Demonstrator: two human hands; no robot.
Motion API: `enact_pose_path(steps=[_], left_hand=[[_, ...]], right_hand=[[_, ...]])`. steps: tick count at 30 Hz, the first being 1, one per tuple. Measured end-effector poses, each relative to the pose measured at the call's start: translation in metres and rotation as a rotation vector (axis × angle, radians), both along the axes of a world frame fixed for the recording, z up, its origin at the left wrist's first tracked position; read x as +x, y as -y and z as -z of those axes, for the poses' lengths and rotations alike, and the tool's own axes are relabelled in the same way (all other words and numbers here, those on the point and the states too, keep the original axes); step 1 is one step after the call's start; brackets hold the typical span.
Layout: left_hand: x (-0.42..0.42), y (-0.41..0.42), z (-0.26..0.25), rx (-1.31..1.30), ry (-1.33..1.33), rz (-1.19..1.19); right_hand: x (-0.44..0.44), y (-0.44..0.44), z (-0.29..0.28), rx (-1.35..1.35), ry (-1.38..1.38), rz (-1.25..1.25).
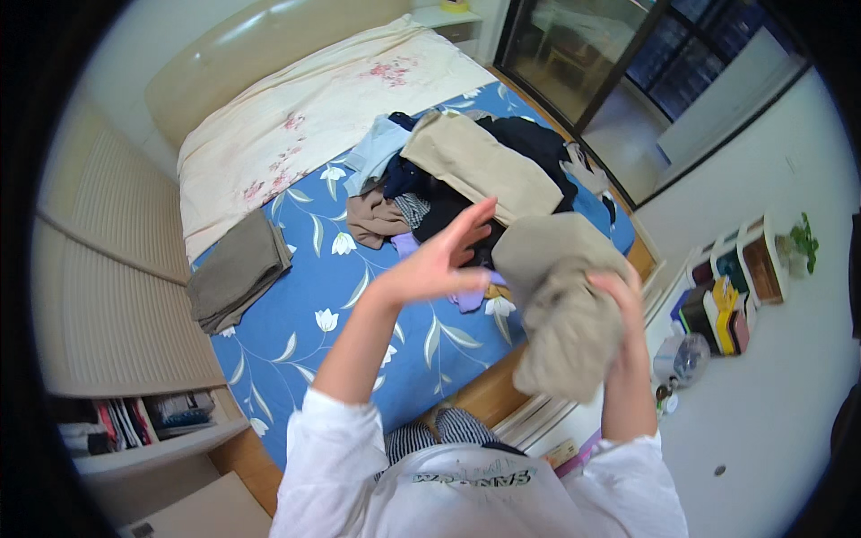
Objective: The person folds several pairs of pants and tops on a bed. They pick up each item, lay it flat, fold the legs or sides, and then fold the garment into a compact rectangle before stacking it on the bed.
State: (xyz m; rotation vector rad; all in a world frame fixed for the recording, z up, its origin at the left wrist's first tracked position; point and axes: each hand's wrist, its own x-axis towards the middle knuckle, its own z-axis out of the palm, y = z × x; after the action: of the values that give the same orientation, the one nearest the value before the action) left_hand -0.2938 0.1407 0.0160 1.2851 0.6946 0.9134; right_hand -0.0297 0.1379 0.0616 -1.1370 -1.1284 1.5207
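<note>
My right hand [622,306] grips a bunched beige garment [572,336], which hangs over the bed's near right edge; it is slightly blurred. My left hand [444,259] is raised over the bed with fingers apart and holds nothing. Beyond both hands lies a heap of clothes, with a folded beige garment [481,165] on top. Around it in the heap are a light blue garment [373,151], a brown garment [373,218], black garments [531,144] and a purple garment [469,299]. A folded olive-brown garment [239,276] lies apart at the bed's left side.
The bed has a blue floral sheet [323,363] and a cream floral cover [323,121] near the headboard [249,54]. An open drawer [161,447] with clothes is at lower left. A white desk with a clear container [681,360] and boxes [716,316] stands right. A glass sliding door [578,60] is beyond.
</note>
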Motion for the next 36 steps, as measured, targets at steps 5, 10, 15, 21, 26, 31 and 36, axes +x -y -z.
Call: enact_pose_path(steps=[5, 10, 15, 21, 26, 31, 36], left_hand=[[0.02, 0.105, -0.013, 0.486, -0.565, -0.155], [-0.019, 0.165, 0.079, 0.036, -0.163, -0.996], [-0.164, 0.279, 0.113, -0.65, 0.815, -1.23], [-0.21, 0.405, 0.095, -0.761, 0.875, -1.271], [-0.218, 0.475, 0.043, -0.685, 0.928, -1.178], [-0.212, 0.474, -0.012, -0.561, 0.82, -1.113], [-0.173, 0.455, -0.067, -0.432, 0.549, -0.956]], right_hand=[[-0.06, -0.02, 0.026, -0.158, -0.099, -0.196], [-0.151, 0.02, 0.065, -0.487, -0.417, -0.648], [-0.165, 0.059, 0.17, -0.244, 0.128, -0.411], [-0.211, 0.234, 0.329, 0.142, 0.971, -0.915], [-0.267, 0.333, 0.336, 0.334, 1.136, -1.114], [-0.25, 0.4, 0.419, -0.213, 0.829, -1.128], [-0.28, 0.432, 0.406, -1.643, -0.577, -0.499]])
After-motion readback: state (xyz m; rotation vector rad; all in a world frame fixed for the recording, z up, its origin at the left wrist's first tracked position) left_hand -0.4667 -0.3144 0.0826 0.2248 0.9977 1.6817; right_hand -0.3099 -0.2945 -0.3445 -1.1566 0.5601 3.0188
